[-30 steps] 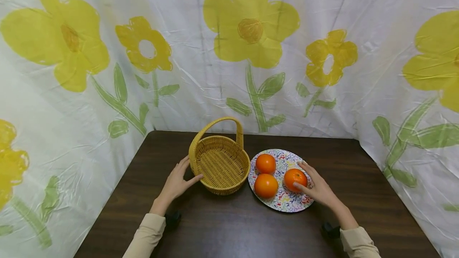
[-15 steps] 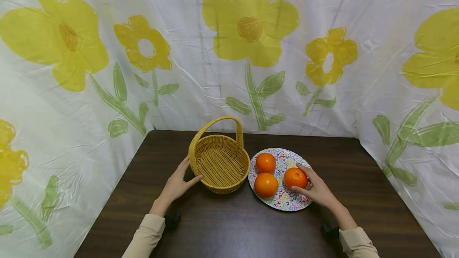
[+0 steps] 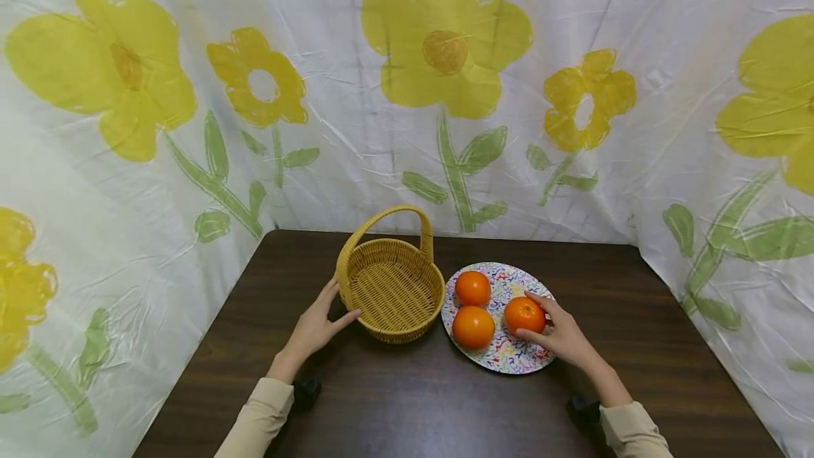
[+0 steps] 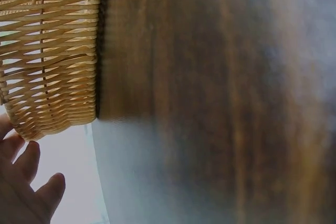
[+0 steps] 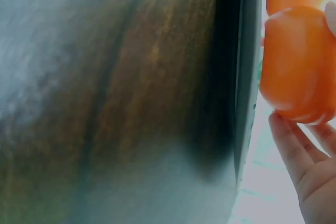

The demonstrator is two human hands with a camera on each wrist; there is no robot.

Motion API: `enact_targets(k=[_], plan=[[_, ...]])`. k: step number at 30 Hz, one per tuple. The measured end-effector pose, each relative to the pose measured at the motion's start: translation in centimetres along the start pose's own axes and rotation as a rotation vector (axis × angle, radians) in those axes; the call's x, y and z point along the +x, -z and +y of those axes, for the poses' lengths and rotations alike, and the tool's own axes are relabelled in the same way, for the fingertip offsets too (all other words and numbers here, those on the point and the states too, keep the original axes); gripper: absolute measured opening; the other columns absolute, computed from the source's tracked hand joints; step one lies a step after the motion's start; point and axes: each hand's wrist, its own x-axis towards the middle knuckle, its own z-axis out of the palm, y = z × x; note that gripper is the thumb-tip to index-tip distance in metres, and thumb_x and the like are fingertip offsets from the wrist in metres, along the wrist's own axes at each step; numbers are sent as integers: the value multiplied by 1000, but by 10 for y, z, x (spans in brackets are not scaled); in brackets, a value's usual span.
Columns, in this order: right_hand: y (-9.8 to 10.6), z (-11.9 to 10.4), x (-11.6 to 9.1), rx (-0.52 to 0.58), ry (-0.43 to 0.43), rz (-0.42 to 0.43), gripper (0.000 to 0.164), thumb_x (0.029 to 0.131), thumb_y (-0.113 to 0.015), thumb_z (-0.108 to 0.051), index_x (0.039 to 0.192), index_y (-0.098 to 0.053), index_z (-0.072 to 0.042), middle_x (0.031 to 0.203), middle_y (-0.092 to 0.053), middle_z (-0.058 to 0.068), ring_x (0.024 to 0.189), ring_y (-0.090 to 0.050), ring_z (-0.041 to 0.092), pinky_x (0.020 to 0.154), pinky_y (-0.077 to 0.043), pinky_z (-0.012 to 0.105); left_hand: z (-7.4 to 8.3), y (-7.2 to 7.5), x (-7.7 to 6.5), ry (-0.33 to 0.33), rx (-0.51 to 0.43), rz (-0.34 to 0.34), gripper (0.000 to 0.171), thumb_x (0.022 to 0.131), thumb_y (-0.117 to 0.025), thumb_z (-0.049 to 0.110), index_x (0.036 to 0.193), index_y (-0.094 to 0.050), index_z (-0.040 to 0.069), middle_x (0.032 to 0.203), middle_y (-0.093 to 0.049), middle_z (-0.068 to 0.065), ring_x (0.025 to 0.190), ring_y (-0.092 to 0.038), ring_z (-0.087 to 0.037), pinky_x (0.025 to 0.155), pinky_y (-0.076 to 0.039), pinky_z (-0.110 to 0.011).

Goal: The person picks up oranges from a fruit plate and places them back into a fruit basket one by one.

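A yellow woven basket [image 3: 396, 335] with a tall arched handle stands left of centre on the table. My left hand [image 3: 311, 332] touches its left side, thumb out at the front of the rim and fingers spread behind; the left wrist view shows fingertips right at the wicker wall [image 4: 58, 72]. To the right, a round plate [image 3: 505, 285] with a multicoloured speckled pattern bears three oranges. My right hand [image 3: 567, 339] holds the rightmost orange [image 3: 523, 315], thumb in front and fingers behind it. Beside it on the plate lie a back orange [image 3: 472, 288] and a front orange [image 3: 473, 328].
The dark wooden table [image 3: 407, 408] extends toward me and to both sides. A white curtain [image 3: 331, 161] printed with yellow flowers hangs behind its far edge and along the sides. The plate's left rim sits close to the basket.
My right thumb and fingers have drawn slightly closer around the rightmost orange. The left hand, basket and plate hold their places; the head view shifts a little.
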Motion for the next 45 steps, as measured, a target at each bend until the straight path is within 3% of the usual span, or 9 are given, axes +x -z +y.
enact_targets(k=[7, 17, 35, 40, 45], plan=[[5, -11, 6, -21, 38, 51, 74, 74, -78, -32, 136, -45, -7, 124, -52, 12, 107, -55, 29, 81, -51, 45, 1, 0, 0, -4, -1, -16, 82, 81, -57, 61, 148, -17, 36, 155, -12, 5, 134, -31, -35, 97, -35, -59], [11, -32, 23, -18, 54, 86, 74, 75, -78, -31, 139, -43, -16, 128, -51, 10, 108, -54, 25, 83, -51, 43, -1, 1, 0, 1, -15, -28, 81, 81, -56, 62, 146, -13, 41, 155, -8, 9, 135, -30, -34, 97, -35, -59], [12, -52, 51, 42, 106, 57, 74, 76, -77, -32, 140, -40, -25, 134, -47, 7, 112, -52, 24, 86, -50, 46, 2, 1, 3, -34, -38, -13, 80, 84, -61, 53, 147, -14, 41, 155, -5, 9, 136, -28, -35, 95, -35, -61], [9, -57, 57, 52, 113, 39, 74, 77, -76, -34, 141, -39, -27, 133, -47, 7, 113, -52, 24, 87, -49, 45, 2, 1, 2, -26, -38, -16, 79, 83, -61, 54, 146, -12, 44, 156, -5, 8, 137, -26, -34, 96, -34, -62], [3, -64, 61, 65, 110, 29, 74, 77, -75, -36, 141, -39, -27, 134, -46, 7, 115, -51, 25, 88, -49, 46, 2, 2, 2, -21, -24, -26, 80, 83, -57, 59, 147, -13, 41, 156, -6, 5, 137, -26, -35, 96, -34, -62]])
